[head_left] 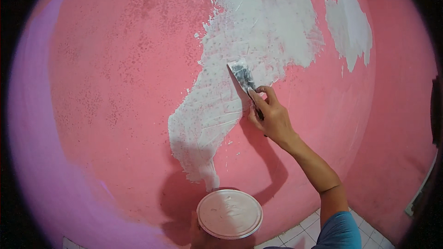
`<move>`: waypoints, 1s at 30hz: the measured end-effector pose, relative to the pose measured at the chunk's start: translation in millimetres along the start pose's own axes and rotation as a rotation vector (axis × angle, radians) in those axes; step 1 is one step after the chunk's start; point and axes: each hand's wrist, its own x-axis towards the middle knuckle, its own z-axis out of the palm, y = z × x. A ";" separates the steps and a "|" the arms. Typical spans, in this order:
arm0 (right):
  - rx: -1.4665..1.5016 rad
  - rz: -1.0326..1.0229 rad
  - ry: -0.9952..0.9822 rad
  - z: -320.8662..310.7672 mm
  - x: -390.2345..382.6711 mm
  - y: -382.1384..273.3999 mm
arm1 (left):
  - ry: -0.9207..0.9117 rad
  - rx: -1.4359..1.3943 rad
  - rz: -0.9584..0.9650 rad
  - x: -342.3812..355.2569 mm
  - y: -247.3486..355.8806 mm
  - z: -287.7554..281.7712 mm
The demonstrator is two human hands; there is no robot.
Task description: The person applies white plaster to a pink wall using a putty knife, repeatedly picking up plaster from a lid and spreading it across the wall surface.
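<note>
My right hand (272,115) grips a metal putty knife (242,76) by its dark handle, with the putty-smeared blade against a broad, irregular patch of white filler (212,101) on the pink wall (129,74). Low in the picture, my left hand (199,233) holds a round pale lid or shallow tub (228,212) with white putty on it; most of that hand is hidden beneath it. A separate smaller white patch (348,30) is at the upper right of the wall.
A purple painted band (32,110) runs along the left and bottom left of the wall. At the right is a wall corner with a dark object (434,110) at the rim. White floor tiles (293,235) show along the bottom.
</note>
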 end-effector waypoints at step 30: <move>0.086 -0.084 0.009 4.7 -27.1 40.7 | -0.136 0.041 0.168 -16.3 -44.9 32.1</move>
